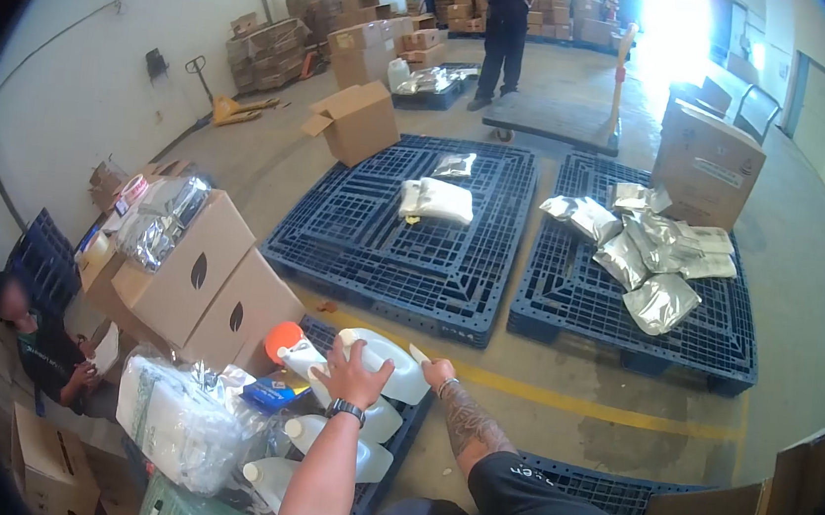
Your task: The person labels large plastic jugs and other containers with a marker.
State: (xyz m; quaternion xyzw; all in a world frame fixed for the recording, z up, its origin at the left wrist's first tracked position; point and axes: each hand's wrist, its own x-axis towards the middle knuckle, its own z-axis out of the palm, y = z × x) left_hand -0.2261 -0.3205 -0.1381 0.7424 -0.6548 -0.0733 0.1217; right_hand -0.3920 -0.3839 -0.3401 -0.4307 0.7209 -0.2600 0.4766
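My left hand, with a watch on the wrist, lies across the top of a white plastic jug. My right hand, on a tattooed forearm, grips the same jug at its right end. The jug is tilted on its side above a low dark pallet. Under and beside it lie more white jugs, one with an orange cap. A plastic-wrapped white bundle sits just left of them.
Two brown boxes stand left of the jugs. Ahead are two dark blue pallets, one with white bags, one with silver pouches. A person sits at the left; another stands far back by a flat cart.
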